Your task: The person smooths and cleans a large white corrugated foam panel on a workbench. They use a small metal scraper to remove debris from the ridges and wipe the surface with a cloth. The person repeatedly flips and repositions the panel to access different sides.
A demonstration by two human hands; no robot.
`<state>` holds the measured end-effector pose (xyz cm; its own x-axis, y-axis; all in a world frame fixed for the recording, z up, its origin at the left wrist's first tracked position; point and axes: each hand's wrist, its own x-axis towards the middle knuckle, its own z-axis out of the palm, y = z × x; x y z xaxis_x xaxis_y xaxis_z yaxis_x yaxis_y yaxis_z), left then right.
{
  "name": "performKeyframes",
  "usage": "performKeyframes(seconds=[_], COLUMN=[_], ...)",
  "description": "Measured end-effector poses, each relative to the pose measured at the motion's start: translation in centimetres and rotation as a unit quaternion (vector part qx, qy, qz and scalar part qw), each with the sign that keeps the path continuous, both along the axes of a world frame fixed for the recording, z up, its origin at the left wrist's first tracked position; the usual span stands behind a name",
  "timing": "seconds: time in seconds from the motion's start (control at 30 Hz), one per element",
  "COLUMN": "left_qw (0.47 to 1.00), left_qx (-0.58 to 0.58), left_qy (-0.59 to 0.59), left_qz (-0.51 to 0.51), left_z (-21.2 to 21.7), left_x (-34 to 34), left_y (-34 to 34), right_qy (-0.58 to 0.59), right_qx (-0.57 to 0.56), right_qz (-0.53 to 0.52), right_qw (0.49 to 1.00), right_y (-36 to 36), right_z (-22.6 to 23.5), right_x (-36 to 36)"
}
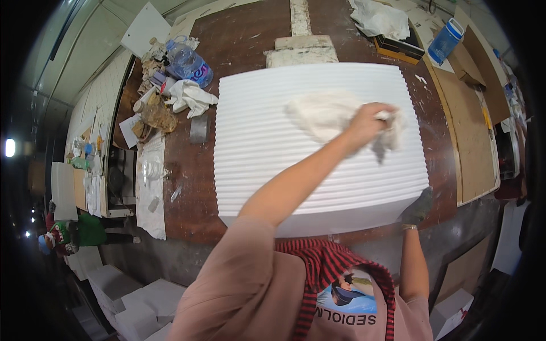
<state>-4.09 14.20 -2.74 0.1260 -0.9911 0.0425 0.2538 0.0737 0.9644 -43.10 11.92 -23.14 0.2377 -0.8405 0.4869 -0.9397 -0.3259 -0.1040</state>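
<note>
Water bottle label [200, 72]: purple-blue band, left of the white panel.
Cardboard box [399, 49]: dark, orange-edged, far right of the table.

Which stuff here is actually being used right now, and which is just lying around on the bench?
In use:
- left hand pressing a white rag on the ribbed white panel
- right hand, in a dark glove, at the panel's near right corner

Lying about:
- clear water bottle
- blue bottle
- crumpled cloths
- white blocks on the floor
</note>
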Motion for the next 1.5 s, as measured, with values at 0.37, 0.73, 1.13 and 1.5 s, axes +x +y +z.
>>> performKeyframes(seconds=[0.37, 0.73, 1.13, 1.5], left_qw=[0.699, 0.716, 0.677, 0.663], left_qx=[-0.099, 0.024, 0.098, 0.23], left_qy=[-0.693, -0.652, -0.634, -0.456], left_qz=[0.147, 0.248, 0.36, 0.547], left_z=[-1.6, 1.5, 0.5, -6.6], left_x=[19.5, 27.0, 24.9, 18.2], left_y=[8.0, 17.9, 23.1, 47.7], right_qy=[-0.109, -0.037, 0.279, 0.0], right_qx=[-0.024, -0.04, -0.198, -0.066], right_qz=[0.063, 0.066, -0.044, 0.13], right_qw=[0.992, 0.996, 0.939, 0.989], right_y=[0.6, 1.2, 2.4, -3.3], right_z=[-1.9, -2.1, 2.5, -0.1], right_x=[-2.6, -4.8, -0.1, -5.9])
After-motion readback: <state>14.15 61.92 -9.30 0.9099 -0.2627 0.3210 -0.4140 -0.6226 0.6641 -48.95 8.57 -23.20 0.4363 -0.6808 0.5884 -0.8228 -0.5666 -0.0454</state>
